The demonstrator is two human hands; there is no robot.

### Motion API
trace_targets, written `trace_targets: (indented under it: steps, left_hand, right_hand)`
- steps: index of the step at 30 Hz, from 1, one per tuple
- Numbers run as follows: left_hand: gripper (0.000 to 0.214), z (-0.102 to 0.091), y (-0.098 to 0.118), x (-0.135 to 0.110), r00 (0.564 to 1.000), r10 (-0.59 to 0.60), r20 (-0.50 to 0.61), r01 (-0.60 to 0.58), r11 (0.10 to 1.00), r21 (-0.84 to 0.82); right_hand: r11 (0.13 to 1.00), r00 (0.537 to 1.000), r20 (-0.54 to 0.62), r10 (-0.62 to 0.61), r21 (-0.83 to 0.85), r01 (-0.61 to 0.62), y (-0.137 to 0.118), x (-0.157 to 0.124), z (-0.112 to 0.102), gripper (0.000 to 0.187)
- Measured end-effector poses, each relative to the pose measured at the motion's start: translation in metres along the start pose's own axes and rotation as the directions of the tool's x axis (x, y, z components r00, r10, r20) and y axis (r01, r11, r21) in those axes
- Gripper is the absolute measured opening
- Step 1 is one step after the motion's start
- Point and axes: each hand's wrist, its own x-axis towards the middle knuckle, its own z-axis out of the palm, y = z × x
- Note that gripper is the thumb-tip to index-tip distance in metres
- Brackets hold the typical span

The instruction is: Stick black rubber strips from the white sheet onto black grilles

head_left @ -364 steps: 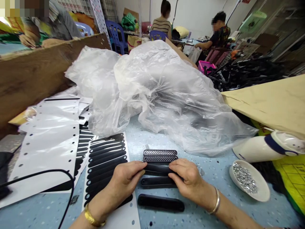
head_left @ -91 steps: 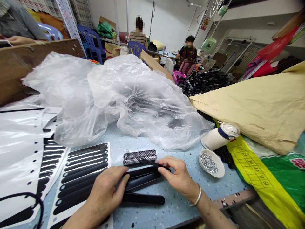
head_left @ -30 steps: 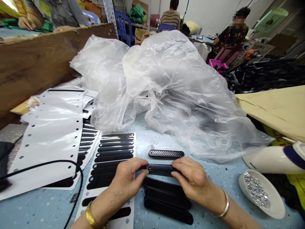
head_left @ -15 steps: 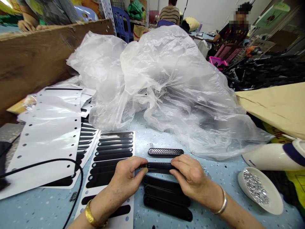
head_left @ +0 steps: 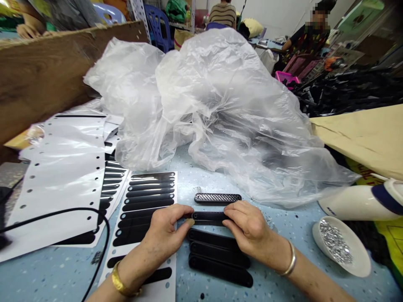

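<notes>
Between my two hands is a narrow black strip-shaped piece point(head_left: 208, 216) with rounded ends. My left hand point(head_left: 168, 228) pinches its left end between thumb and fingers, and my right hand point(head_left: 247, 222) pinches the right end. Just beyond it lies a black piece with a textured lattice face point(head_left: 218, 198). Closer to me, several smooth black pieces point(head_left: 220, 256) lie side by side on the speckled blue table point(head_left: 185, 165). Left of these, partly under my left forearm, is a white sheet of black stickers point(head_left: 149, 196).
A large heap of clear plastic bags point(head_left: 214, 92) fills the back. White backing sheets point(head_left: 59, 167) and a black cable point(head_left: 107, 235) lie left. At right stand a bowl of small shiny metal parts point(head_left: 362, 262) and a white bottle-like object point(head_left: 349, 204). A wooden board point(head_left: 47, 71) borders the left.
The camera view has shifted slightly. Both hands keep their hold on the black strip-shaped piece, whose upper face is tipped a little more into view.
</notes>
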Motion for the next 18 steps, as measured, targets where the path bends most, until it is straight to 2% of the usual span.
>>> trace_targets:
  steps: [6,12,18]
  left_hand:
    - [0.021,0.0018,-0.0035,-0.0007,0.998,0.06,0.012,-0.06,0.997,-0.053]
    - [0.018,-0.0002,-0.0014,-0.0002,0.999,-0.037,0.017,0.037,0.999,-0.009]
    - [0.014,-0.0026,0.0026,0.0022,0.996,-0.07,0.051,0.069,0.997,0.023]
  right_hand:
    - [1.0,1.0,0.003,0.009,0.01,-0.009,0.0006,-0.0018,-0.0001,0.016]
    - [0.999,0.999,-0.038,-0.002,0.04,0.003,0.0026,-0.0045,-0.0004,0.017]
    - [0.998,0.997,-0.077,0.003,0.069,0.002,0.0018,-0.0045,-0.0005,0.016]
